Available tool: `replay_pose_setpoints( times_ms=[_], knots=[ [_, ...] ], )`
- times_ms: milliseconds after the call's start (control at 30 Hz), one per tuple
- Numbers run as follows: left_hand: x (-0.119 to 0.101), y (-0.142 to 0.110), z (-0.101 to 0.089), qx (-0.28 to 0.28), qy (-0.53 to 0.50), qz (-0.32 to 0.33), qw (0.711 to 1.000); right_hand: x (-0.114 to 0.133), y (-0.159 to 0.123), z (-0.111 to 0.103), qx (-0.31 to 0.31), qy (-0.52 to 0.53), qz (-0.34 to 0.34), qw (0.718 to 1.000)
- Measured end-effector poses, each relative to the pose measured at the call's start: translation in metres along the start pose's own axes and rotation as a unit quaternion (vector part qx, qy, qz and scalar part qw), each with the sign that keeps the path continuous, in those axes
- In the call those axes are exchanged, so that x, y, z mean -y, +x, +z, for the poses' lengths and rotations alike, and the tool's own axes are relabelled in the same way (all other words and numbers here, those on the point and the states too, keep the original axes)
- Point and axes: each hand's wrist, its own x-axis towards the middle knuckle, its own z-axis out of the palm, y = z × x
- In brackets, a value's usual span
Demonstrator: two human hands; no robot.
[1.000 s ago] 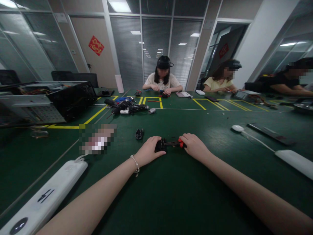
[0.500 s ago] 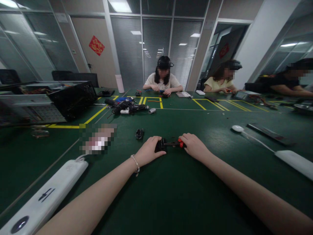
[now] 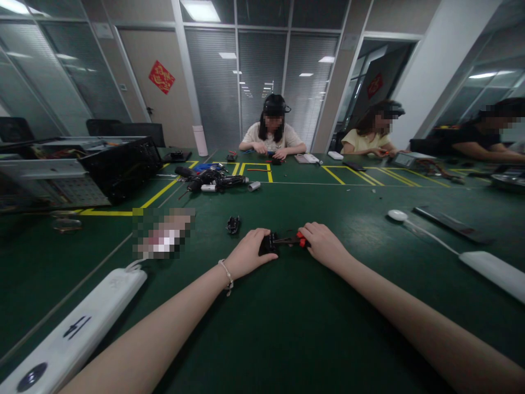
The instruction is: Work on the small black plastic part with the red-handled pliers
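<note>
Near the middle of the green table (image 3: 262,328), my left hand (image 3: 249,253) grips a small black part (image 3: 268,244) between thumb and fingers, holding it low at the tabletop. My right hand (image 3: 324,241) is closed around the red handles of pliers (image 3: 291,241). Their dark jaws point left and reach the black part; whether they clamp onto it is too small to tell. Another small black part (image 3: 233,225) lies up and left of my left hand, apart from it.
A white power bank-like block (image 3: 90,323) lies at left, another white block (image 3: 492,268) at right. Beyond sit a power drill (image 3: 203,178) amid tangled tools, and an open computer case (image 3: 123,169) at far left. Several people work across the table, one person (image 3: 274,134) directly opposite.
Almost nothing differs. Both hands, the black part and the pliers keep their places, with only a very slight shift of the view.
</note>
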Motion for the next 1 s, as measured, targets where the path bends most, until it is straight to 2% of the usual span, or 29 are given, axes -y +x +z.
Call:
replay_pose_setpoints(
  times_ms=[533,1000],
  knots=[
    [0.0011,-0.0005,0.0019,-0.014,0.011,0.023,1.0,-0.0028,0.0014,0.004,0.002,0.01,-0.009,1.0],
    [-0.0015,-0.001,-0.0009,0.001,0.007,0.008,1.0,-0.0034,-0.0004,0.0032,0.014,0.017,-0.001,1.0]
  ],
)
